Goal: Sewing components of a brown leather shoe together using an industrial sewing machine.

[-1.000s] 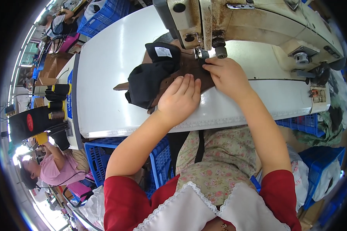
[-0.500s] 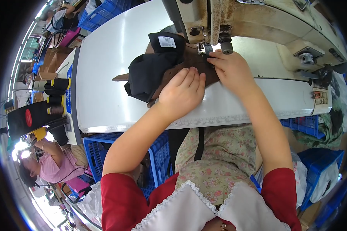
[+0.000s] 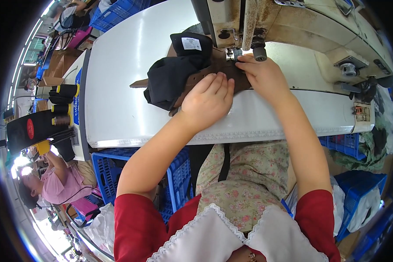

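Brown leather [image 3: 214,72] with black fabric [image 3: 170,78] lies on the white tabletop [image 3: 118,87], now pushed further under the sewing machine [image 3: 249,26] than a second ago. The left hand [image 3: 207,100] presses flat on it, fingers extended, gripping nothing. The right hand [image 3: 262,76] has crept toward the needle, fingertips pinching the leather's edge.

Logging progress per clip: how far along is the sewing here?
Done: cannot tell; no finished seam shows. In hand: the left hand lies flat on the brown piece, and the right hand holds it at the presser foot of the sewing machine. Left: the black fabric bunched behind sits away from the foot.
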{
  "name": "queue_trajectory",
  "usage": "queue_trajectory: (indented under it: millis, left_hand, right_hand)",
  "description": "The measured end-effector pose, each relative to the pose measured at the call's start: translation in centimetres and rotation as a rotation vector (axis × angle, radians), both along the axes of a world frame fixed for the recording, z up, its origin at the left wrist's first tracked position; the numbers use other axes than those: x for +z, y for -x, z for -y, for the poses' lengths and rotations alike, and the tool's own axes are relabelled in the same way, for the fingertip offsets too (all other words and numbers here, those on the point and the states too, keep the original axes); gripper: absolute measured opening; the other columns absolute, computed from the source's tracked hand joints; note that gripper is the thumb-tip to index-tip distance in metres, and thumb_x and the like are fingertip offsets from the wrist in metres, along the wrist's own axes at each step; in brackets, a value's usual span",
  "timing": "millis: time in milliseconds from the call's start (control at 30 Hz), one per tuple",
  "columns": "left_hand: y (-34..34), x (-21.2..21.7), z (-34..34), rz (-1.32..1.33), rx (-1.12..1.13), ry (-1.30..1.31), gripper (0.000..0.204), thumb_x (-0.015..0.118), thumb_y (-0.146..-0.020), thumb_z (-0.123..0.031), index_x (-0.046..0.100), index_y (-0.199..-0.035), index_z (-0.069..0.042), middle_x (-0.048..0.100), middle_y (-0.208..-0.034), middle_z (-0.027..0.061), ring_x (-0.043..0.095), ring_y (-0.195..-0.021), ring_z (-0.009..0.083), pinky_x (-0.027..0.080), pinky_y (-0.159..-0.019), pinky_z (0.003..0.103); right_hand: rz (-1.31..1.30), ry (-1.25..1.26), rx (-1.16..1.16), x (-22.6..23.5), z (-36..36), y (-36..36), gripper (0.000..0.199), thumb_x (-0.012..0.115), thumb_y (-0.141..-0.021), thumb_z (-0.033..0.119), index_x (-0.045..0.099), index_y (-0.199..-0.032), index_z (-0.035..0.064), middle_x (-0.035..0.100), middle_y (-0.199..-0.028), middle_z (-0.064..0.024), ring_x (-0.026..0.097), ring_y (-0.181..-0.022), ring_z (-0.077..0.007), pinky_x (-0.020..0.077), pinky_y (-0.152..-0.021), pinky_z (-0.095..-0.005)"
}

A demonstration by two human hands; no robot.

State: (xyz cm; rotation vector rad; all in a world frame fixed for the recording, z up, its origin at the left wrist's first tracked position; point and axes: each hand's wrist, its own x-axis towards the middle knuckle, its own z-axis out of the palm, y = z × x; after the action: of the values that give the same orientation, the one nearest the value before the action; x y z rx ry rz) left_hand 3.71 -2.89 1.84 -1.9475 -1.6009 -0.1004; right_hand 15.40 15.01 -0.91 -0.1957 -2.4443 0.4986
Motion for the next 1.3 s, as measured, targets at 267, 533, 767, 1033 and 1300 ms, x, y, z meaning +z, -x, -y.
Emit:
queue_trajectory:
  millis: [267,533,767,1033,1300]
  left_hand:
    - [0.2,0.1,0.0,0.009,-0.006,-0.005,0.036,0.057,-0.074,-0.015,0.068,-0.106,-0.002,0.069,-0.106,0.0109,0.064,-0.104,0.0215,0.048,-0.094,0.033]
    - [1.3,0.2,0.3,0.047,-0.074,-0.006,0.036,0.057,-0.072,-0.014,0.068,-0.104,-0.003,0.069,-0.105,0.0074,0.064,-0.103,0.0186,0.048,-0.094,0.032]
    - [1.2,0.5,0.4,0.046,-0.065,0.029,0.036,0.057,-0.073,-0.014,0.067,-0.107,-0.004,0.068,-0.106,0.0073,0.064,-0.103,0.0191,0.047,-0.095,0.033]
    - [-2.5,0.1,-1.3,0.102,0.300,0.175,0.038,0.058,-0.075,-0.014,0.067,-0.110,-0.004,0.068,-0.111,0.0095,0.063,-0.107,0.0208,0.043,-0.096,0.035]
    - [-1.0,-0.7,-0.4,0.127,0.145,0.066,0.040,0.057,-0.075,-0.015,0.066,-0.112,-0.002,0.068,-0.115,0.0129,0.063,-0.109,0.0226,0.045,-0.097,0.036]
  right_hand:
    - [0.157,0.071,-0.014,0.4,0.1,-0.1,0.028,0.061,-0.079,-0.001,0.072,-0.103,0.0076,0.069,-0.112,-0.0063,0.064,-0.102,-0.0287,0.0529,-0.086,-0.0383]
    - [0.152,0.061,0.034,0.1,0.1,-0.2,0.031,0.061,-0.079,-0.002,0.071,-0.107,0.0068,0.065,-0.118,-0.0077,0.064,-0.102,-0.0303,0.0522,-0.087,-0.0392]
    - [0.142,0.040,0.053,0.4,-0.1,-0.3,0.035,0.059,-0.079,-0.004,0.070,-0.110,0.0061,0.063,-0.121,-0.0110,0.062,-0.106,-0.0313,0.0500,-0.090,-0.0392]
    - [0.079,0.192,0.120,-0.5,-1.1,-0.2,0.029,0.061,-0.078,-0.001,0.072,-0.103,0.0065,0.066,-0.103,-0.0143,0.061,-0.098,-0.0351,0.0495,-0.086,-0.0424]
    - [0.203,0.246,0.126,0.2,-1.2,-0.4,0.034,0.062,-0.082,-0.001,0.071,-0.113,0.0104,0.064,-0.119,-0.0098,0.060,-0.108,-0.0291,0.0486,-0.093,-0.0375]
